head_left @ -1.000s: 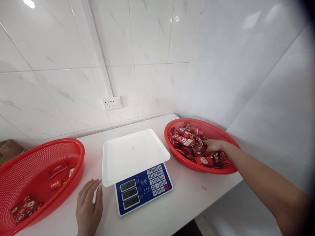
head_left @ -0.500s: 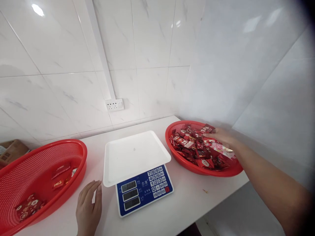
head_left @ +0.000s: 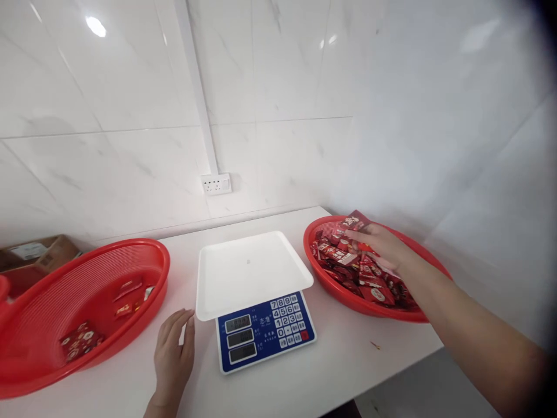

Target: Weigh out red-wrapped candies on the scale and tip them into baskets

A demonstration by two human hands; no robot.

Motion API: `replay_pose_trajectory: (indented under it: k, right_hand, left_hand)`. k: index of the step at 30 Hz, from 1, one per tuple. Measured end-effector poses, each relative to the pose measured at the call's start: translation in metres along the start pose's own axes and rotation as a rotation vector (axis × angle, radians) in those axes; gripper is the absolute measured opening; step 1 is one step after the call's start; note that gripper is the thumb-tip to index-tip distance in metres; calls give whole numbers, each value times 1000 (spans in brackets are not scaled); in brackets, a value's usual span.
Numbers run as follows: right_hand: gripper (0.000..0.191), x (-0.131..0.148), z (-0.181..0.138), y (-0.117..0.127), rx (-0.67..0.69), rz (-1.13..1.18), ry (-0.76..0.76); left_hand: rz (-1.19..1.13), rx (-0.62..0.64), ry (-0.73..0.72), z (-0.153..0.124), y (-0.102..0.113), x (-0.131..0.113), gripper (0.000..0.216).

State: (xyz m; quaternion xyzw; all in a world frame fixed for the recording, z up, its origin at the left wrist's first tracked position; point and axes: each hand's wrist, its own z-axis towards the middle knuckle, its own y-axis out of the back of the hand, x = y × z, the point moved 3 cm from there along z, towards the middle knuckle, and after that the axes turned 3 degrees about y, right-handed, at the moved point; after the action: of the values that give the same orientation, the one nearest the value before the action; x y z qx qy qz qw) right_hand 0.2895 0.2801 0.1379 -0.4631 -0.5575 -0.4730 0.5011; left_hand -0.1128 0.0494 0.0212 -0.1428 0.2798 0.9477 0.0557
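Note:
My right hand (head_left: 379, 244) is lifted just above the right red basket (head_left: 418, 313) and grips a handful of red snack packets (head_left: 354, 222). That basket is heaped with many more red packets (head_left: 369, 278). My left hand (head_left: 174, 348) lies flat and empty on the white counter, fingers apart, just left of the scale's blue keypad panel (head_left: 265, 331). The scale's white weighing tray (head_left: 250, 270) has nothing on it. The left red basket (head_left: 143, 313) holds only a few packets (head_left: 80, 339).
A white counter (head_left: 339, 354) runs into a corner of white tiled walls, its front edge close to me. A wall socket (head_left: 216, 184) sits behind the scale. A cardboard box (head_left: 37, 251) stands at the far left behind the left basket.
My right hand closed on packets in the right basket and lifted them up and toward the scale side. My left hand stayed flat on the counter. The camera view shifted left.

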Motion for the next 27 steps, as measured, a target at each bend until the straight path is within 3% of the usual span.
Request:
replay_pose_trajectory:
  k: [3, 6, 11, 15, 20, 27]
  right_hand:
    - [28, 9, -16, -61, 249, -77, 75]
    - [31, 1, -24, -118, 383, -230, 125]
    - [36, -27, -22, -183, 576, -149, 65]
    - [32, -33, -16, -198, 553, -151, 28]
    - [29, -29, -15, -195, 503, -208, 18]
    - [49, -29, -16, -192, 498, -235, 85]
  left_hand:
    - [-45, -11, 5, 0, 1, -1, 14]
    - [-80, -34, 20, -1, 2, -1, 13]
    - [-69, -29, 39, -3, 2, -1, 13]
    - [-77, -7, 62, -5, 1, -1, 13]
    - [-98, 8, 76, -4, 1, -2, 13]
    - [-110, 19, 88, -3, 1, -3, 13]
